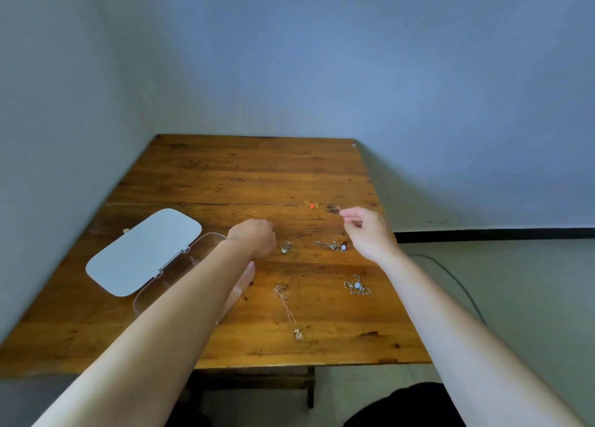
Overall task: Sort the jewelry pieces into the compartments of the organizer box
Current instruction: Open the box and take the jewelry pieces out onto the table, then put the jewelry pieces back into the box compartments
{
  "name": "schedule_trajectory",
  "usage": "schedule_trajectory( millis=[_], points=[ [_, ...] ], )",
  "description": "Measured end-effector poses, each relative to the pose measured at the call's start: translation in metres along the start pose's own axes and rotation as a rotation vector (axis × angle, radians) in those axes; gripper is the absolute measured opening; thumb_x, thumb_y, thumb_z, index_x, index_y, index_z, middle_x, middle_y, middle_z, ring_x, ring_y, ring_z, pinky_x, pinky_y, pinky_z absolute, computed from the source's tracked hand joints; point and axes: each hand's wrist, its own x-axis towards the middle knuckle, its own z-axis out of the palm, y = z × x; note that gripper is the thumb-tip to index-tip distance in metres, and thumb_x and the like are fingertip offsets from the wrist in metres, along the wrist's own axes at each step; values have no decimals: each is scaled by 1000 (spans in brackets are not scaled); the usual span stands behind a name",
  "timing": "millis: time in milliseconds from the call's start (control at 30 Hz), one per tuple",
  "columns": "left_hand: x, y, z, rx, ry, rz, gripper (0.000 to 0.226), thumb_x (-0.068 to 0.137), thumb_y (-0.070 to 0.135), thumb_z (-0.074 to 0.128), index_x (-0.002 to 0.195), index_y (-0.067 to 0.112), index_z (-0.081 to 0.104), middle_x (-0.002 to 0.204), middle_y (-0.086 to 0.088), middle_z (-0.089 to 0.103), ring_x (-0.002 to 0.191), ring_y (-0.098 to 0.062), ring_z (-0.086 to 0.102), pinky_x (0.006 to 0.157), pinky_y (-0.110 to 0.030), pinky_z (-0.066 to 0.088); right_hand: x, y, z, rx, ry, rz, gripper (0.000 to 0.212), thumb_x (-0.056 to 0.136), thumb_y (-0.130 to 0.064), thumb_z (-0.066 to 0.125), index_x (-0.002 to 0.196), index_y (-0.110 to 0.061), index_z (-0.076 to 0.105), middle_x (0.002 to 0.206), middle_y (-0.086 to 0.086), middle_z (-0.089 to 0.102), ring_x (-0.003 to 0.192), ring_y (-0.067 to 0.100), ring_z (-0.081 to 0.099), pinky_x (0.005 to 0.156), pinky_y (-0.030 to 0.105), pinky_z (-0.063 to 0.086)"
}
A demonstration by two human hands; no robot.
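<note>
Pale blue walls are closing in a corner around a worn wooden table (225, 175), where the organizer box (206, 249) is lying open at the left, its white lid (141, 252) folded back and the clear tray partly hidden under the left forearm. Jewelry pieces are lying scattered to the right: a red-stoned piece (311, 205) farthest away, a small charm (286, 247), a silver chain (331, 245), a chain with a pale stone (356, 285) and a long pendant necklace (288, 310) nearest. The left hand (254, 238) is curling shut just beside the charm; whether it is holding anything I cannot tell. The right hand (367, 230) is pinching thumb and forefinger narrowly near the red piece, possibly on a fine chain. Picking seems underway; next probably calls for carrying a piece over to a compartment.
</note>
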Motion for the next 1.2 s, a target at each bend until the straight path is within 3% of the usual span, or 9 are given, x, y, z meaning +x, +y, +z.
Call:
schedule_trajectory(
  millis=[133, 300, 400, 500, 600, 733, 933, 1100, 1200],
  points=[
    [-40, 6, 7, -100, 346, 119, 37, 99, 25, 43, 131, 13, 58, 133, -9, 59, 121, -30, 52, 96, -45, 46, -30, 8, -6, 2, 14, 0, 28, 99, -14, 53, 120, -26, 67, 120, -6, 68, 104, 7, 59, 84, 20, 40],
    [-93, 21, 44, -255, 583, 295, 25, 97, 17, 53, 115, 9, 67, 114, -9, 67, 102, -29, 60, 83, -41, 52, -64, 20, 4, 1, 42, 30, 26, 98, -16, 55, 117, -28, 69, 115, -9, 69, 95, 3, 60, 67, 4, 34],
    [-112, 25, 66, -281, 564, 281, 26, 98, 21, 52, 116, 10, 67, 113, -8, 66, 102, -25, 60, 84, -39, 53, -83, 24, 12, -16, 94, 45, 25, 97, -17, 57, 116, -26, 69, 113, -7, 68, 84, 1, 61, 61, 2, 37],
    [-122, 20, 85, -292, 544, 185, 33, 100, 30, 49, 123, 11, 64, 120, -6, 64, 107, -23, 57, 90, -39, 51, -97, 29, 20, -83, 182, 69, 25, 97, -25, 57, 120, -22, 66, 118, -1, 60, 105, 15, 60, 82, 21, 43],
    [-128, 15, 99, -274, 553, 126, 35, 101, 32, 46, 124, 12, 62, 122, -5, 62, 109, -23, 55, 93, -40, 49, -113, 35, 31, -120, 229, 111, 37, 97, -33, 58, 129, -16, 60, 125, 6, 52, 109, 23, 57, 86, 31, 44],
    [-125, 14, 102, -269, 569, 99, 34, 100, 27, 46, 125, 10, 61, 119, -8, 63, 106, -24, 55, 93, -40, 49, -132, 46, 44, -116, 354, 2, 38, 94, -23, 65, 127, -4, 62, 120, 13, 55, 103, 30, 60, 86, 29, 42],
    [-121, 17, 105, -230, 536, 53, 43, 99, 36, 51, 131, 9, 61, 125, -7, 61, 111, -23, 52, 96, -40, 49, -130, 45, 50, -146, 354, 32, 55, 88, -35, 73, 129, 0, 62, 114, 10, 53, 103, 25, 57, 86, 26, 41],
    [-118, 13, 107, -298, 567, 73, 22, 96, 17, 59, 111, 10, 73, 105, -5, 63, 97, -21, 53, 84, -38, 52, -130, 51, 46, -166, 378, -49, 27, 89, -30, 73, 107, -10, 76, 99, 4, 56, 86, 20, 58, 70, 24, 43],
    [-119, 14, 106, -290, 542, 72, 21, 98, 14, 55, 111, 10, 71, 104, -6, 62, 96, -22, 52, 84, -38, 51, -129, 52, 45, -161, 363, -72, 17, 92, -25, 70, 96, -10, 75, 96, 4, 58, 85, 23, 60, 68, 26, 46]
  ],
)
